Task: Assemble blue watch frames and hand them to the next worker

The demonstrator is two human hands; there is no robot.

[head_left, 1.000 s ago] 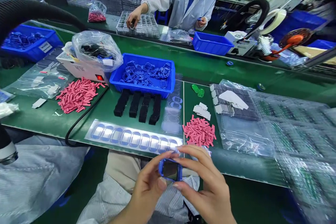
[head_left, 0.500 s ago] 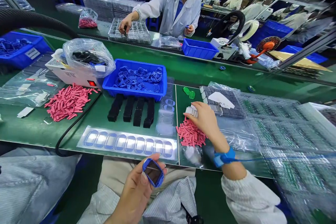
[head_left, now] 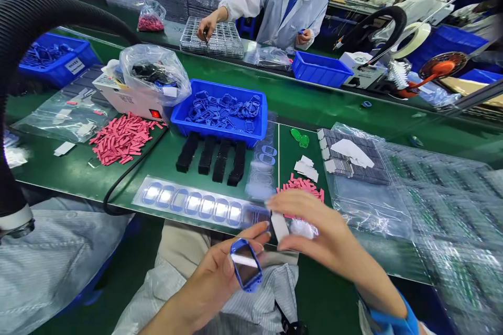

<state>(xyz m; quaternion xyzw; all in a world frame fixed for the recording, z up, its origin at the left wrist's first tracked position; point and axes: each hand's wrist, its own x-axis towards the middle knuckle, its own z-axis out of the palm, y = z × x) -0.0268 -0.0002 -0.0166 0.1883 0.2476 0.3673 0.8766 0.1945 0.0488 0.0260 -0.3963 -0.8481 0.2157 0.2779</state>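
My left hand [head_left: 214, 280] is closed around a blue watch-like frame [head_left: 257, 276] with a dark, glossy screen, tilted up above my lap. Just to its right, my right hand [head_left: 326, 227] pinches a small white rectangular piece [head_left: 279, 227] between thumb and fingers, close to my left fingertips but apart from the frame. Behind my right hand lies a pile of pink strips [head_left: 301, 183], partly hidden by it. More white pieces [head_left: 307, 169] lie just beyond that pile. A clear strip with oval outlines [head_left: 194, 203] runs along the table's front edge.
A blue bin [head_left: 220, 135] holds blue frames. Black stacks [head_left: 208, 157] stand before it; another pink pile [head_left: 121, 138] lies to the left. Grey stacked parts [head_left: 356, 154] and clear trays [head_left: 456, 220] fill the right. A black hose [head_left: 58, 10] arches at left. A co-worker [head_left: 283, 5] sits opposite.
My right hand has come from the white pieces toward my left hand, with one white piece in its fingers. The frame stays in my left hand. The whole scene has shifted rightward in view.
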